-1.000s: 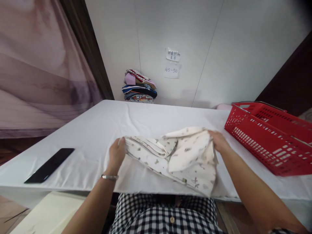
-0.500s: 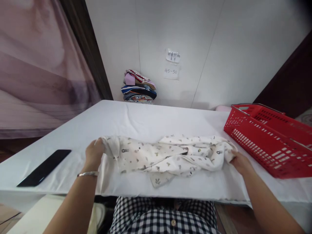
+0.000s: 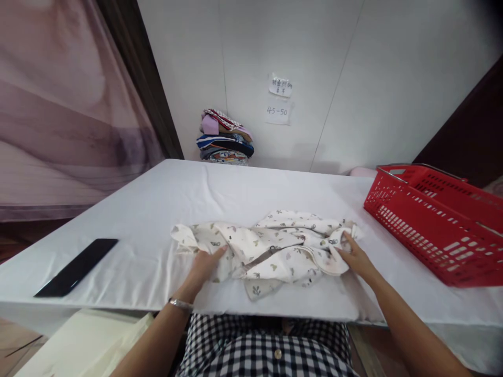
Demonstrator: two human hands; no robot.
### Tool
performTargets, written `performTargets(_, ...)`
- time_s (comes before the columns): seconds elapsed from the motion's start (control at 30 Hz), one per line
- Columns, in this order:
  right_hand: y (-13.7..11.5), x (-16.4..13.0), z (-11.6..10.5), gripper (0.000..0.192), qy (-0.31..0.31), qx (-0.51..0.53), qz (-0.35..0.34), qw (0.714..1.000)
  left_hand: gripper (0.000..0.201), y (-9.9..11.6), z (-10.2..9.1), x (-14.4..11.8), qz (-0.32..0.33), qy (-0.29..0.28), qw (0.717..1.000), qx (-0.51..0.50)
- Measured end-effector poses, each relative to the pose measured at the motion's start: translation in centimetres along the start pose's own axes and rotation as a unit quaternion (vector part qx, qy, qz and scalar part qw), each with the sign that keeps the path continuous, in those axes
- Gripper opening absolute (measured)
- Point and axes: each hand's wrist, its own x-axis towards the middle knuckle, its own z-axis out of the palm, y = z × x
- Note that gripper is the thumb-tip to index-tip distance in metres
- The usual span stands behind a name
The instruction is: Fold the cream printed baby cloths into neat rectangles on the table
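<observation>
Printed white baby garment [image 3: 271, 248] lies crumpled at frame centre on the white-sheeted table [image 3: 157, 209] — thin, limp cotton, light, no stiffness, likely bunches if dragged. Left hand [image 3: 206, 264] rests flat and open on it; right hand [image 3: 349, 254] pinches its right edge. Best grabbed at hems or corners — red plastic basket [image 3: 432, 220] at right.

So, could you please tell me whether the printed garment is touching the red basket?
Apart. The head view shows bare white tablecloth between the printed garment and the red basket.

Red basket [image 3: 436, 225] blocking right, phone [image 3: 76, 266] left, bare table [image 3: 236, 188] beyond
</observation>
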Motion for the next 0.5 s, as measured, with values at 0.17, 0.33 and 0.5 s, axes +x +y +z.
performTargets(0.17,-3.2,-3.7,1.8,0.049,-0.132,0.078,0.02,0.988,0.032,0.3,2.1,-2.8,-0.035,-0.168,0.97,-0.172)
performTargets(0.33,-2.6,-5.6,-2.3,0.051,-0.143,0.254,0.102,0.951,0.04,2.5,-0.3,-3.4,-0.061,-0.251,0.937,-0.237)
performTargets(0.5,-2.4,-2.3,-3.8,0.034,-0.048,0.311,0.116,0.942,0.039,7.6,0.2,1.3,0.044,-0.155,0.948,-0.275)
